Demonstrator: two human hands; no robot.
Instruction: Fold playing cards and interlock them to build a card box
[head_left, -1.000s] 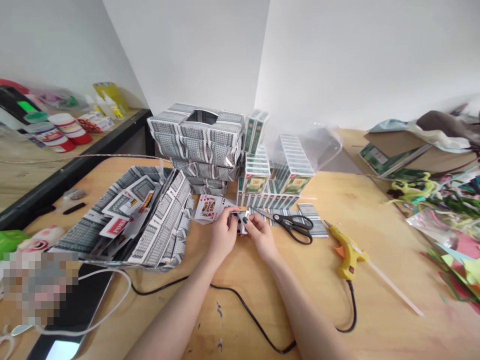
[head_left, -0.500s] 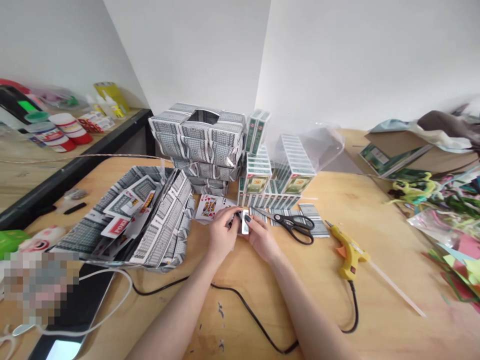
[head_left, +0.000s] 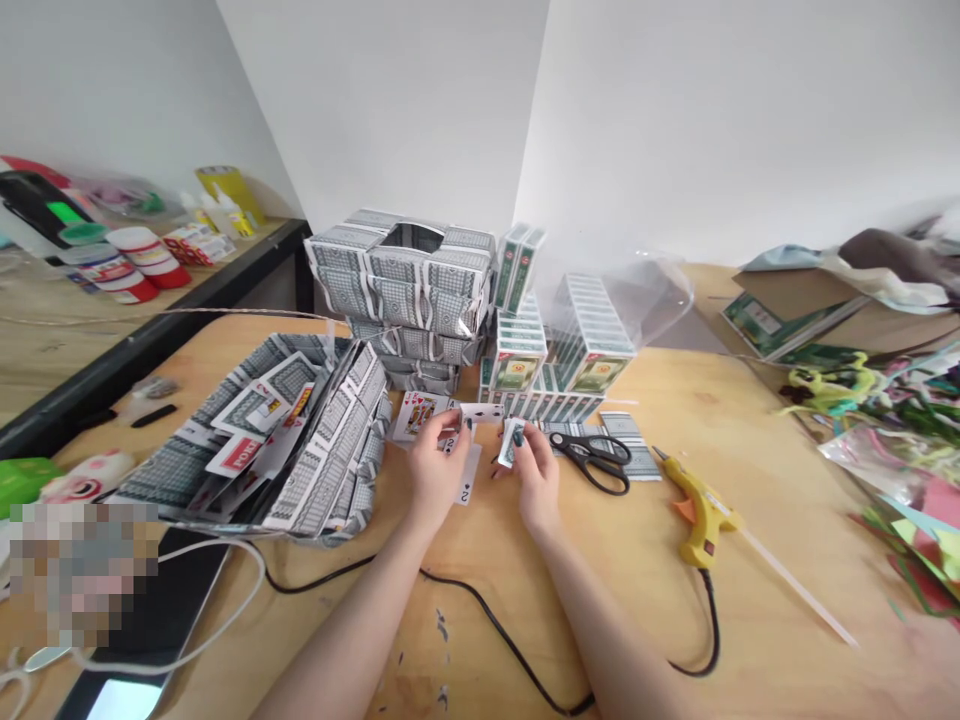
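Note:
My left hand (head_left: 439, 465) is closed in a pinch on a narrow white playing card piece (head_left: 484, 411) with dark pips. To its right, my right hand (head_left: 536, 475) pinches a small folded playing card (head_left: 511, 443) with a patterned back, held upright. Beneath and beside my left hand lie loose playing cards: a face card (head_left: 417, 417) and a two of spades (head_left: 466, 482), partly covered. Black-handled scissors (head_left: 600, 460) rest just right of my right hand, near patterned card pieces (head_left: 636, 450).
On the left stands a basket made of cards (head_left: 322, 450), filled with cards. Behind it is a stacked card-covered box (head_left: 397, 270), beside green card packs (head_left: 592, 330). A yellow glue gun (head_left: 701, 510) lies right, its black cord (head_left: 502, 620) crossing the front. Pipe cleaners (head_left: 832, 385) lie far right.
My hands have drawn apart, the right moving rightward with the small folded card. The card piece at my left fingers and the two of spades now show.

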